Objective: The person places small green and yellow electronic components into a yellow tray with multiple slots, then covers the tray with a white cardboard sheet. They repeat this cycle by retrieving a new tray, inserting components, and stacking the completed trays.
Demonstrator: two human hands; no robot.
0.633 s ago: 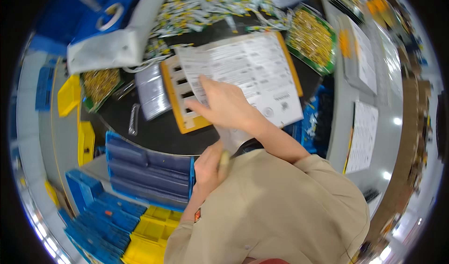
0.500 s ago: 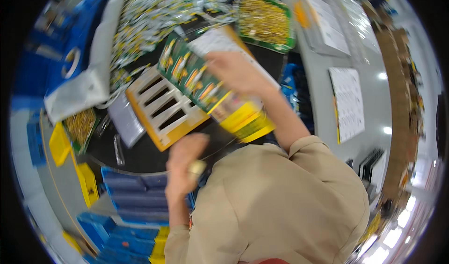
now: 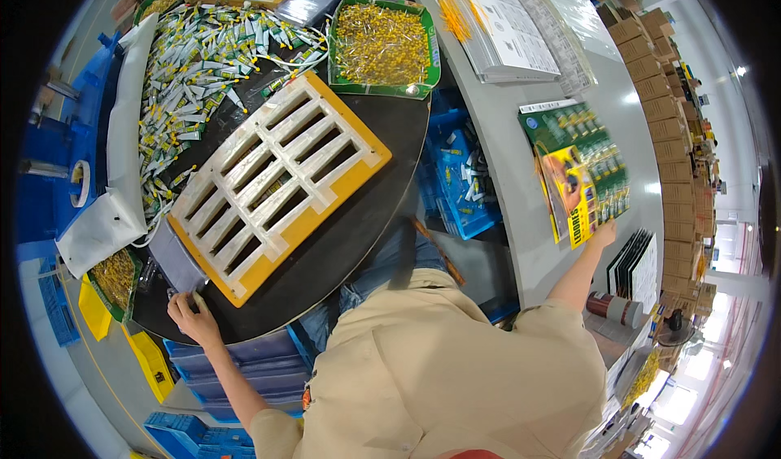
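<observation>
My right hand (image 3: 603,233) is stretched out to the right, its fingers closed on the yellow end of a green and yellow printed card (image 3: 582,162) carrying rows of small tubes. The card is slightly blurred, over the grey table. At the near left edge of the round black table, my left hand (image 3: 194,317) has its fingers curled together beside a greyish clear plastic sheet (image 3: 175,256). What they hold, if anything, is too small to make out. Between my hands, a yellow-edged board with white slotted frames (image 3: 281,187) lies on the black table (image 3: 358,235).
A pile of small tubes (image 3: 191,77) covers the table's far left. A green tray of yellow-capped pins (image 3: 382,44) stands at its far edge. Stacked printed sheets (image 3: 504,28) lie on the grey table (image 3: 496,142). A blue crate (image 3: 468,174) sits lower, between the tables.
My right hand has carried the card from above the slotted board over to the grey table. My left hand has moved left to the table edge. The view has shifted, and the board now shows fully.
</observation>
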